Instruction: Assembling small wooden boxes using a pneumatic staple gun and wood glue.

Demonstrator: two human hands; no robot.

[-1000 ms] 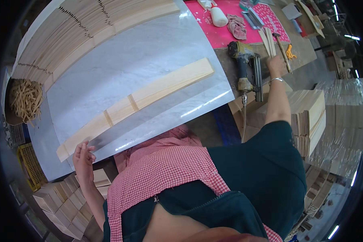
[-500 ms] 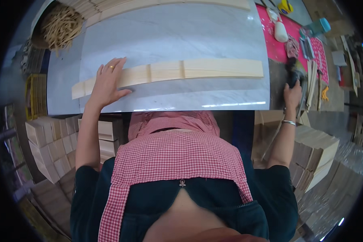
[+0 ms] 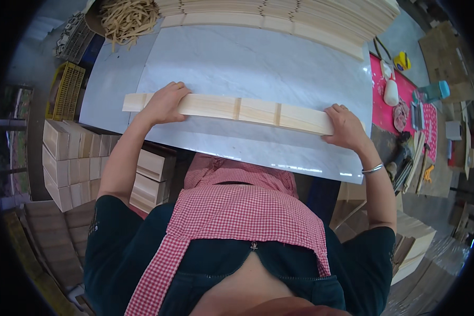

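Note:
A long pale wooden board with several grooves cut across it lies on the grey-white tabletop. Near its left end my left hand is closed over it, fingers on the far edge and thumb on the near edge. At the right end my right hand grips the board the same way, its fingertips curled over the far side. The dark power tool lies on the brown surface to the right, apart from both hands.
Stacked grooved boards line the table's far side. Wood strips fill a bin at the far left. On the right, a pink cloth bears a white bottle. Cut wooden blocks are piled at the lower left.
My right hand has let go of the dark power tool and moved left onto the board's right end. My left hand has closed on the board. The whole view has turned.

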